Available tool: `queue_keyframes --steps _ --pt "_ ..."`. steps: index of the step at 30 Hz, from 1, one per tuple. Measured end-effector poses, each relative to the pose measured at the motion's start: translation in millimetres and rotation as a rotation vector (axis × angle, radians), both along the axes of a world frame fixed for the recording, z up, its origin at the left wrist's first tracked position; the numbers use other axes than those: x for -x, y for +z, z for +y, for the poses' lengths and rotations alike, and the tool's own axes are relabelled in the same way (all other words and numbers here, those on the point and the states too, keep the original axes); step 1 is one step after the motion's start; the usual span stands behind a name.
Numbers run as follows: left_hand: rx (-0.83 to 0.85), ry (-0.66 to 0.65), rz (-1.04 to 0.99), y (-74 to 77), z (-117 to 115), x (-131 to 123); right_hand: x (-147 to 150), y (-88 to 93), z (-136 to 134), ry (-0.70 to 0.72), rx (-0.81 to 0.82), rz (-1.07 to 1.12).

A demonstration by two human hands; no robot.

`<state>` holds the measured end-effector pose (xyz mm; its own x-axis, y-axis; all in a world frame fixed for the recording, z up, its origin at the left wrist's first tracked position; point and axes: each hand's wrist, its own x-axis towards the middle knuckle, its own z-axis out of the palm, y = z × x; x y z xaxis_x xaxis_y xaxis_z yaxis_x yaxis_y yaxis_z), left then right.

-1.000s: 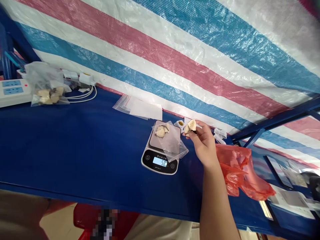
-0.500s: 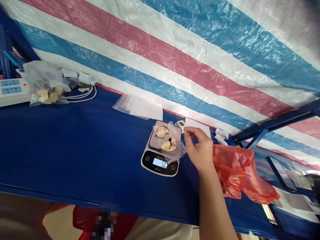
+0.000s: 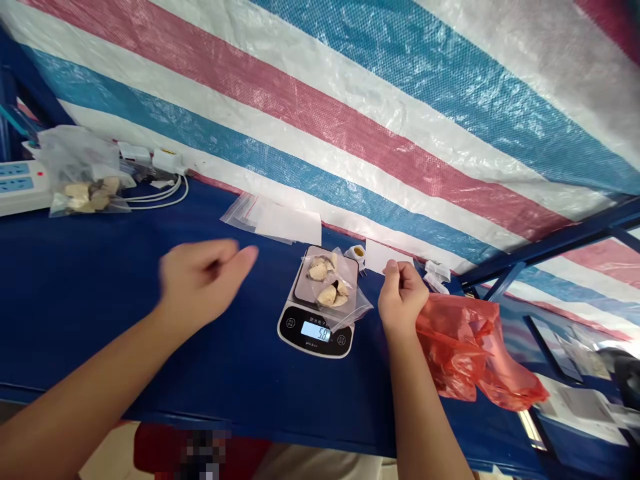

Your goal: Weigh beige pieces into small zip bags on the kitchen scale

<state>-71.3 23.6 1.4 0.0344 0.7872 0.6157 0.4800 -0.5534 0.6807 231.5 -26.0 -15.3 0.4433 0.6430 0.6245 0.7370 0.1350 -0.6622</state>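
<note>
On the blue table stands a digital kitchen scale, its display lit and reading what looks like 58 or 5.8. A clear zip bag lies on its platform, with several pale, cream-coloured dried chunks in or under the plastic. To the left of the scale my left hand hovers over the table, slightly blurred, fingers curled into a loose fist and thumb stretched out. My right hand is closed to the right of the scale, beside a crumpled red plastic bag. Neither hand touches the scale.
Behind the scale lie flat zip bags, white paper and a white plug adapter. A bag of similar chunks rests by the power strip and white cables at left. Striped tarpaulin hangs behind.
My left hand has come into view from the left. My right hand has curled its fingers and stays right of the scale. The view has shifted slightly; the display reads the same.
</note>
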Motion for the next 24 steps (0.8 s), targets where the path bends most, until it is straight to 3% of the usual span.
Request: queue_keyframes --steps 3,6,9,13,17,20,24 --pt "-0.004 -0.066 -0.092 -17.3 48 -39 0 -2.0 0 0.056 0.017 -0.081" --pt "0.035 -0.097 -0.05 -34.8 75 -56 2 1.0 -2 0.116 0.026 -0.117" --pt "0.062 -0.145 -0.042 -41.8 75 -51 5 6.2 -6 0.156 0.03 -0.141" --pt "0.123 -0.139 -0.114 -39.9 70 -47 6 12.5 -10 0.188 0.083 -0.173" --pt "0.124 -0.176 -0.111 -40.1 72 -53 8 19.5 -13 0.373 0.147 -0.215" --pt "0.105 -0.2 -0.092 -41.2 72 -54 17 23.0 -14 0.519 0.262 -0.288" --pt "0.061 -0.291 0.017 -39.4 66 -54 35 20.8 -14 0.554 0.441 -0.431"
